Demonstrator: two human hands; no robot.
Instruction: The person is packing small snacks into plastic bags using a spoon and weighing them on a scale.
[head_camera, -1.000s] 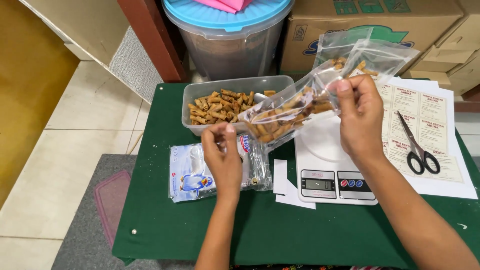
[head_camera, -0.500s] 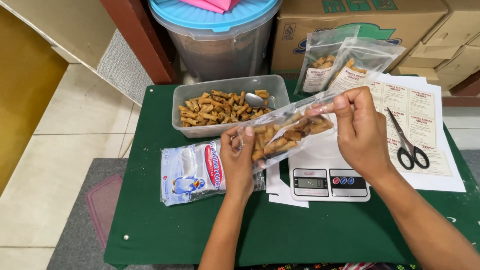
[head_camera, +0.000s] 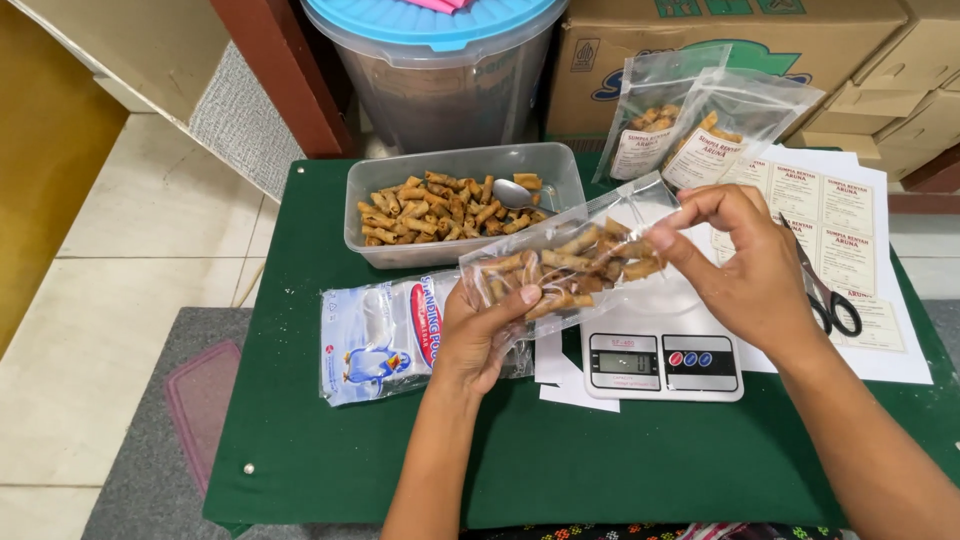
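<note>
A clear plastic pouch (head_camera: 565, 262) filled with small brown rolled snacks lies on its side between my hands, just above a white kitchen scale (head_camera: 662, 362). My left hand (head_camera: 482, 330) grips the pouch's bottom end, thumb on top. My right hand (head_camera: 738, 272) pinches its open top edge. Behind the pouch stands a clear tub (head_camera: 462, 205) of the same snacks with a metal spoon (head_camera: 512, 195) in it. A pack of empty pouches (head_camera: 375, 335) lies under my left wrist.
Two filled, labelled pouches (head_camera: 690, 125) lean against a cardboard box (head_camera: 720, 40) at the back. Scissors (head_camera: 820, 285) rest on a sheet of labels (head_camera: 850, 245) at the right. A big lidded bin (head_camera: 440, 60) stands behind the green table (head_camera: 320, 450).
The pouch has come down from a raised tilt to lie nearly level over the scale. My left hand has shifted right, off the pouch pack, onto the pouch's bottom end.
</note>
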